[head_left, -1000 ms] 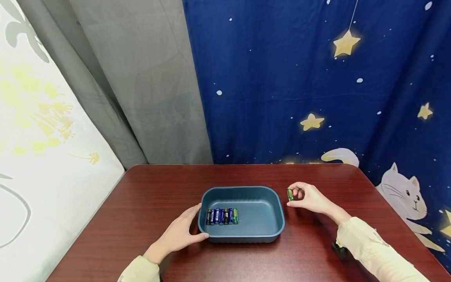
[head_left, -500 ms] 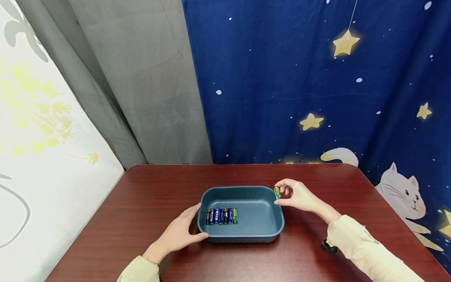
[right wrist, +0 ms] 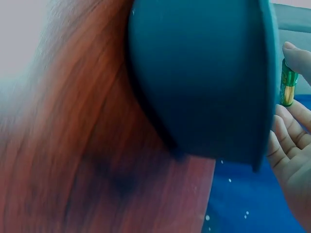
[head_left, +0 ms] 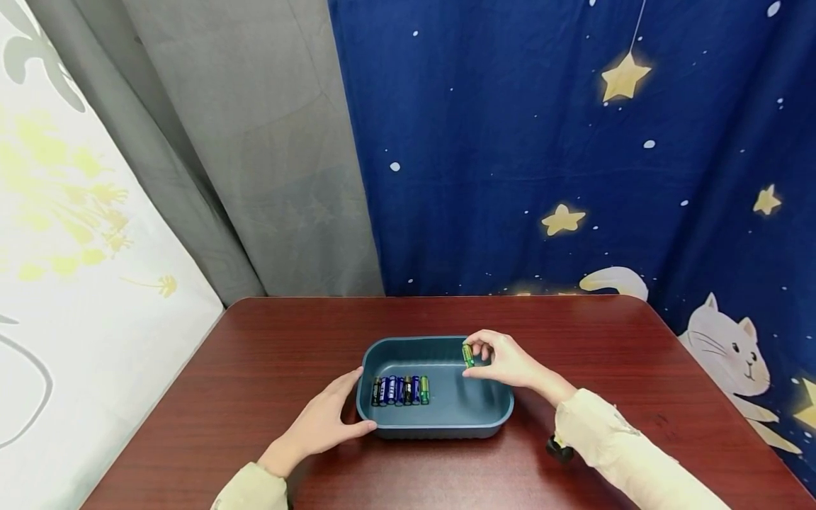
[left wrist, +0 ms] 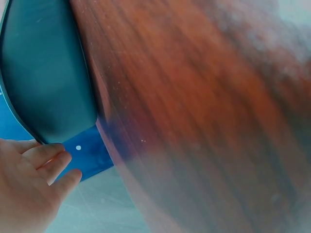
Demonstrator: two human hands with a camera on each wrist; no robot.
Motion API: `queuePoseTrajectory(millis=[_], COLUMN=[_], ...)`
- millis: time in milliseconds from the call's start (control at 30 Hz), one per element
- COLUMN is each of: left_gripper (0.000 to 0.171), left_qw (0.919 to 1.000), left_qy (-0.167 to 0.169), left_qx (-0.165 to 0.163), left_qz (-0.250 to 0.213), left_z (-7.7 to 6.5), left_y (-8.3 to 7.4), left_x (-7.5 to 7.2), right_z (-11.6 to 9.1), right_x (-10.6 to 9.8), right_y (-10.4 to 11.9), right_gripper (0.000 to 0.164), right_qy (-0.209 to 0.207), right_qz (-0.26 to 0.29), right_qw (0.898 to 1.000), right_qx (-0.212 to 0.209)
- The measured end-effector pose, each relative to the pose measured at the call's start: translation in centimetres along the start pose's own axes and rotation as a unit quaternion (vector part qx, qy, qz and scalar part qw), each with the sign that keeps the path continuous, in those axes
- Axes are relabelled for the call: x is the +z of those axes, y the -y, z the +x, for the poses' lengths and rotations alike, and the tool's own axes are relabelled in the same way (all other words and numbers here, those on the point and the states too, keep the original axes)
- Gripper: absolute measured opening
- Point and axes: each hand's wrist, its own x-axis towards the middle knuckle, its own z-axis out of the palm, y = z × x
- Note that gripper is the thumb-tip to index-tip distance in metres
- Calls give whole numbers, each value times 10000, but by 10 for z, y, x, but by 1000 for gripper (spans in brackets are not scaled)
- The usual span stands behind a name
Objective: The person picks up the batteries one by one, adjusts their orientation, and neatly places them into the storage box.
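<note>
My right hand (head_left: pixel 505 361) pinches a green battery (head_left: pixel 468 356) between thumb and fingertips, above the right part of a blue-green plastic basin (head_left: pixel 440 428). In the right wrist view the battery (right wrist: pixel 288 82) shows a green and gold wrapper, with the thumb on one end and a finger at the other. My left hand (head_left: pixel 321 419) touches the basin's left end, thumb at the near corner and fingers stretched along the side. Inside the basin, at the left, several batteries (head_left: pixel 400 391) lie side by side in a row: dark, blue, and a green one at the right end.
The basin stands on a reddish-brown wooden table (head_left: pixel 293 333). Behind the table hang a grey curtain (head_left: pixel 268 177) and a blue curtain with stars (head_left: pixel 472 163). A small black object (head_left: pixel 559 450) sits under the right sleeve.
My right hand has moved left with the green battery, from beside the basin to over its inside. The left hand and the row of batteries have stayed in place.
</note>
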Motion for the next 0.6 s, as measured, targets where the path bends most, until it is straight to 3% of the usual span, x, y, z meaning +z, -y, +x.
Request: queuePoseTrajectory(millis=[600], left_gripper=[89], left_qw=[10000], left_qy=[43], left_qx=[-43], left_qz=[-35], left_z=[0], left_y=[-1], left_x=[-1], right_z=[14], right_x=[36], right_y=[5], right_gripper=[46], right_qy=[472], right_qz=[-387], right_qw=[9981], right_qx=[-1])
